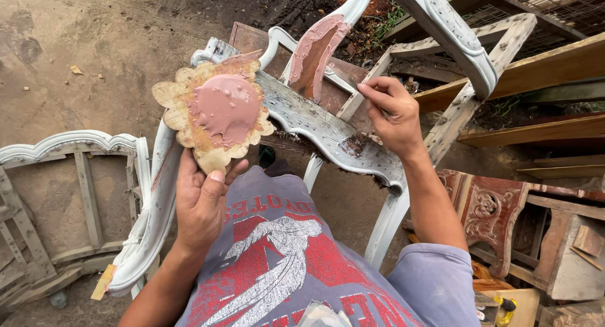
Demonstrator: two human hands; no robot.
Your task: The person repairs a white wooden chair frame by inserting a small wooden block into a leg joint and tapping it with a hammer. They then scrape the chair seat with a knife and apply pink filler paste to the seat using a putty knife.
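Nearest the camera, the left hand (pixel 200 204) rises from the lap and pinches the lower edge of a scalloped wooden board (pixel 214 112), thumb in front and fingers closed behind it. The board stands roughly upright with its flat face toward the camera, its long axis running slightly from lower right to upper left, and a thick blob of pink filler paste (pixel 225 106) sits on the middle of that face. Just behind it lies a grey, weathered carved chair frame (pixel 328 134), its front rail slanting from upper left down to the right across the view. The right hand (pixel 391 116) hovers over that rail with fingers curled tightly around a small tool that is mostly hidden; its blade cannot be made out. Another patch of pink paste (pixel 318 46) covers a curved upright of the frame farther back. The ground is bare dirt (pixel 94 56), with a second pale chair frame (pixel 69 175) lying at left and stacked timber (pixel 542 68) and a red carved panel (pixel 485 213) at right.
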